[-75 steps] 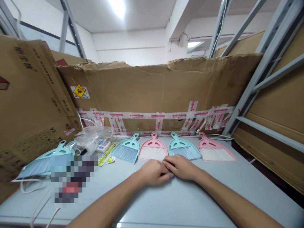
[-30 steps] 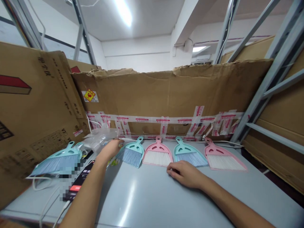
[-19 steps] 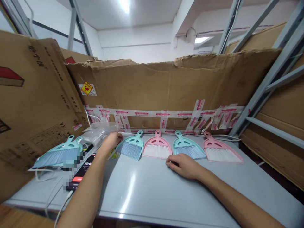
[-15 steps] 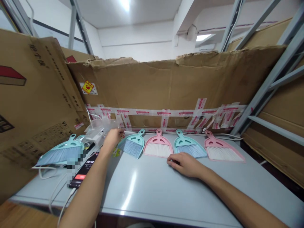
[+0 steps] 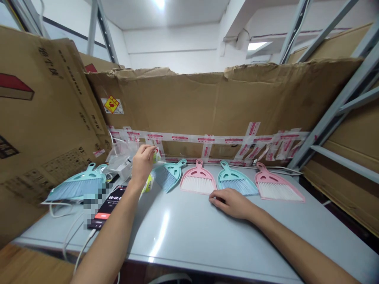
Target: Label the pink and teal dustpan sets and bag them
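Observation:
My left hand (image 5: 143,163) is raised at the back left of the table, fingers pinched on a packet with green-yellow print (image 5: 148,184); part of it is hidden behind the hand. Just right of it lies a turquoise dustpan with a blue-bristled brush (image 5: 169,174), slightly turned. My right hand (image 5: 229,202) rests on the tabletop with fingers curled and nothing visible in them. Its fingertips are by the lower edge of a pink dustpan with a white-bristled brush (image 5: 198,179). Beyond that hand lie another turquoise set (image 5: 237,181) and another pink set (image 5: 276,184).
More turquoise dustpans and brushes (image 5: 78,183) lie at the left. A phone (image 5: 109,205) showing a timer, white cables (image 5: 66,236) and clear plastic wrapping (image 5: 121,156) are beside my left forearm. Cardboard (image 5: 183,102) walls the back; a metal frame (image 5: 328,106) stands right.
My left hand has risen, lifting the printed packet with it. The turquoise dustpan beside it has turned and shifted slightly right. My right hand stays in place.

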Motion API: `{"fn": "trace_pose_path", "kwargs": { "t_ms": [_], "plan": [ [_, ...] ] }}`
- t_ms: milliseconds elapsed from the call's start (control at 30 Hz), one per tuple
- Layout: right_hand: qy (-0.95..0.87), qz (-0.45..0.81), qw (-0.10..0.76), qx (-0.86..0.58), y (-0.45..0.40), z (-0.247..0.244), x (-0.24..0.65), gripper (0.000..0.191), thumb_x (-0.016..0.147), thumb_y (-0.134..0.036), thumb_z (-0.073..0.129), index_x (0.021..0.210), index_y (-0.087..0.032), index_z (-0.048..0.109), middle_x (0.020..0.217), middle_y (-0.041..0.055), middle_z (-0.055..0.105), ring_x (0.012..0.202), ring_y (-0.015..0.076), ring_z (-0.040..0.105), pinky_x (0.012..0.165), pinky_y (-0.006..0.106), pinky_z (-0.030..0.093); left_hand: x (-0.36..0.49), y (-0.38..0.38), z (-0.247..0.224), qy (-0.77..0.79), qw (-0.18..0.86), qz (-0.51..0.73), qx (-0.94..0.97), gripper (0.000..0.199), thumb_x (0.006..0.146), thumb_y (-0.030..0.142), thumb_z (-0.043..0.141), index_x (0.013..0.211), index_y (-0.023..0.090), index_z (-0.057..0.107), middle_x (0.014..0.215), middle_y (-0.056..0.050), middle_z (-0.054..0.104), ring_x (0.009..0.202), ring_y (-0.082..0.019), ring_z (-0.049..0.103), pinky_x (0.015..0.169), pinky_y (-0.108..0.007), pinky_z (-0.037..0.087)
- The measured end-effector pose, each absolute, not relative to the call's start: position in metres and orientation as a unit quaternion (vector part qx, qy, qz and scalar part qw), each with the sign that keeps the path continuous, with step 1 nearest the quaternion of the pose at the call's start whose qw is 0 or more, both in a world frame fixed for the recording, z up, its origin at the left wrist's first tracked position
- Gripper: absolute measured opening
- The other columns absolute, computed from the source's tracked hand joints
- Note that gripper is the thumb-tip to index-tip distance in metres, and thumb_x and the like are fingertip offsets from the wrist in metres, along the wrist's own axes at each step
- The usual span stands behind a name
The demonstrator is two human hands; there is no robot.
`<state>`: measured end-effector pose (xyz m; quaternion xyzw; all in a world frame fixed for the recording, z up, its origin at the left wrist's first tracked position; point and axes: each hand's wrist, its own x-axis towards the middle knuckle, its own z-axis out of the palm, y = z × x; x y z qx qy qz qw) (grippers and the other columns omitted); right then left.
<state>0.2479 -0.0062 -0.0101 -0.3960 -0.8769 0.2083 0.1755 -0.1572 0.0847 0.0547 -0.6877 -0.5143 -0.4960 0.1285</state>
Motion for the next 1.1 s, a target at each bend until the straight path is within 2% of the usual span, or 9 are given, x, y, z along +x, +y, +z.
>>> {"fn": "trace_pose_path", "kwargs": {
  "t_ms": [100, 200, 400, 500, 600, 700, 800, 933, 1100],
  "plan": [
    [-0.856, 0.226, 0.242, -0.397, -0.004, -0.013, 0.249, 0.032, 0.113, -0.043, 0.053, 0.111, -0.024, 0.078, 0.091, 0.0051, 0.08, 0.082, 0.0217, 0.07, 0.077, 0.034, 0.047, -0.135, 0.077, 0.064, -0.44, 0.03, -0.647, -0.622, 0.026, 0.104, 0.042, 0.071, 0.114, 0.021, 0.083, 0.116, -0.009, 0.079, 0.104, -0.023, 0.076, 0.093, -0.034, 0.061],
    [-0.804, 0.264, 0.338, -0.412, -0.001, -0.017, 0.246, 0.033, 0.111, -0.049, 0.058, 0.119, -0.023, 0.076, 0.087, 0.0042, 0.074, 0.078, 0.0207, 0.066, 0.073, 0.033, 0.05, -0.104, 0.068, 0.062, -0.41, -0.171, -0.697, -0.563, 0.039, 0.092, 0.049, 0.086, 0.117, 0.019, 0.082, 0.11, -0.009, 0.083, 0.098, -0.024, 0.079, 0.088, -0.035, 0.064],
    [-0.658, 0.486, 0.464, -0.339, 0.003, -0.028, 0.231, 0.069, 0.103, -0.058, 0.069, 0.162, -0.032, 0.045, 0.151, 0.0164, 0.061, 0.121, 0.0288, 0.069, 0.071, 0.035, 0.065, -0.035, 0.043, 0.022, -0.373, -0.434, -0.563, -0.596, 0.051, 0.083, 0.055, 0.093, 0.117, 0.018, 0.084, 0.116, -0.014, 0.086, 0.1, -0.028, 0.081, 0.092, -0.04, 0.065],
    [-0.625, 0.517, 0.47, -0.348, 0.002, -0.029, 0.229, 0.082, 0.101, -0.058, 0.072, 0.17, -0.034, 0.034, 0.167, 0.0171, 0.049, 0.117, 0.0265, 0.072, 0.077, 0.037, 0.067, -0.016, 0.035, 0.004, -0.342, -0.502, -0.504, -0.614, 0.055, 0.085, 0.057, 0.091, 0.124, 0.018, 0.083, 0.126, -0.016, 0.084, 0.11, -0.03, 0.08, 0.098, -0.043, 0.064],
    [-0.63, 0.516, 0.448, -0.37, 0.003, -0.025, 0.233, 0.073, 0.099, -0.057, 0.075, 0.163, -0.032, 0.051, 0.161, 0.0146, 0.057, 0.104, 0.0234, 0.074, 0.074, 0.034, 0.066, -0.01, 0.031, -0.003, -0.314, -0.538, -0.491, -0.609, 0.059, 0.086, 0.056, 0.091, 0.13, 0.018, 0.081, 0.137, -0.017, 0.08, 0.122, -0.032, 0.077, 0.106, -0.044, 0.061],
    [-0.664, 0.492, 0.417, -0.379, 0.005, -0.021, 0.239, 0.047, 0.094, -0.061, 0.08, 0.125, -0.025, 0.079, 0.155, 0.0144, 0.062, 0.095, 0.0225, 0.074, 0.065, 0.032, 0.062, -0.01, 0.029, -0.004, -0.304, -0.557, -0.491, -0.597, 0.062, 0.085, 0.056, 0.092, 0.133, 0.018, 0.08, 0.137, -0.018, 0.079, 0.125, -0.033, 0.076, 0.106, -0.043, 0.061],
    [-0.692, 0.45, 0.417, -0.382, 0.007, -0.018, 0.243, 0.042, 0.094, -0.064, 0.079, 0.097, -0.021, 0.082, 0.128, 0.0122, 0.074, 0.097, 0.0239, 0.072, 0.077, 0.035, 0.062, -0.014, 0.033, -0.003, -0.322, -0.554, -0.484, -0.596, 0.062, 0.085, 0.054, 0.092, 0.133, 0.018, 0.079, 0.133, -0.018, 0.081, 0.119, -0.031, 0.077, 0.1, -0.04, 0.062],
    [-0.66, 0.427, 0.449, -0.425, 0.01, -0.018, 0.248, 0.046, 0.098, -0.067, 0.074, 0.099, -0.021, 0.078, 0.088, 0.003, 0.073, 0.08, 0.0203, 0.066, 0.075, 0.032, 0.055, -0.033, 0.048, 0.003, -0.391, -0.488, -0.475, -0.619, 0.054, 0.089, 0.049, 0.083, 0.133, 0.017, 0.078, 0.124, -0.014, 0.082, 0.101, -0.026, 0.079, 0.086, -0.036, 0.062],
    [-0.646, 0.379, 0.478, -0.459, 0.016, -0.022, 0.254, 0.048, 0.097, -0.069, 0.07, 0.106, -0.022, 0.079, 0.094, 0.0043, 0.076, 0.082, 0.0221, 0.066, 0.075, 0.034, 0.052, -0.072, 0.061, 0.028, -0.439, -0.376, -0.311, -0.754, 0.028, 0.088, 0.035, 0.072, 0.108, 0.018, 0.082, 0.099, -0.007, 0.084, 0.087, -0.023, 0.077, 0.08, -0.032, 0.058]
  ]
}}
